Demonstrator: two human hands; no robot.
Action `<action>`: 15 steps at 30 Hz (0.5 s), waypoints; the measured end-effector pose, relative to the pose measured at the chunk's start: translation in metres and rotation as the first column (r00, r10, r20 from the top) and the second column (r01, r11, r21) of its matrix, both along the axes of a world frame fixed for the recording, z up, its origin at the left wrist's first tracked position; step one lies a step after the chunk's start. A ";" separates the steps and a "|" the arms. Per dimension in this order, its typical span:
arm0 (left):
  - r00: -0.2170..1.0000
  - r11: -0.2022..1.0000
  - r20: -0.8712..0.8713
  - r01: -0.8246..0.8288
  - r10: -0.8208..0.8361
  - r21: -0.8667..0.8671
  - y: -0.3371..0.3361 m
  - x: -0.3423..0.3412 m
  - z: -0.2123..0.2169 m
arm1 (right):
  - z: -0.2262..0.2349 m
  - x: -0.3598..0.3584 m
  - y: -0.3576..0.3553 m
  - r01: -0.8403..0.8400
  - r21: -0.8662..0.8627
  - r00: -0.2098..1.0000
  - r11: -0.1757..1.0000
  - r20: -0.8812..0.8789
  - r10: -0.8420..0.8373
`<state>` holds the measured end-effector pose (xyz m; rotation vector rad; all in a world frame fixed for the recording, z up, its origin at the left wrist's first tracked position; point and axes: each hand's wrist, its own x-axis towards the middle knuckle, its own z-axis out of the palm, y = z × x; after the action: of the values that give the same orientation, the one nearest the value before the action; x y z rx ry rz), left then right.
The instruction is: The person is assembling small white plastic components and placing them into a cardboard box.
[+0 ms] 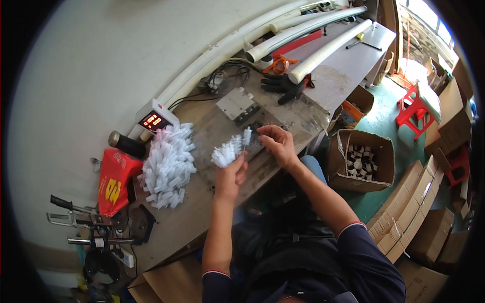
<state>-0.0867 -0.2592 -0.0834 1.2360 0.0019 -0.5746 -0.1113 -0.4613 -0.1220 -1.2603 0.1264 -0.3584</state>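
Note:
My left hand (pixel 231 178) is closed round a bunch of small white bristle brushes (pixel 227 151) above the worktable. One brush (pixel 246 136) stands up from the bunch, nearest to my right hand. My right hand (pixel 281 146) is just beside it, thumb and fingers curled together; whatever they pinch is too small to make out. To the left, a large heap of similar white brushes (pixel 168 166) lies on the table. Beyond my hands sits a grey metal block fixture (pixel 236 105) on a flat plate.
A meter with red digits (pixel 155 121) stands behind the heap, near a red bag (pixel 117 179) and a dark cylinder (pixel 127 145). Black glove (pixel 284 87) and white tubes (pixel 328 53) lie farther back. At right, a carton (pixel 361 177) of short pipe pieces stands on the floor.

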 end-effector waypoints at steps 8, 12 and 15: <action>0.995 0.995 -0.011 0.098 -0.098 0.034 0.002 -0.005 -0.005 | 0.006 0.001 0.005 -0.115 -0.015 0.993 0.993 -0.031 0.114; 0.981 0.977 0.091 0.155 -0.170 0.148 -0.004 -0.009 -0.007 | 0.005 0.002 0.001 -0.108 -0.004 0.994 0.994 -0.027 0.108; 0.981 0.972 0.102 0.141 -0.162 0.185 -0.004 -0.010 -0.008 | -0.001 0.005 0.004 -0.127 -0.012 0.991 0.992 -0.046 0.126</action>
<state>-0.0972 -0.2629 -0.0918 1.4507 -0.1439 -0.6448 -0.1064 -0.4573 -0.1228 -1.2846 0.0815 -0.2221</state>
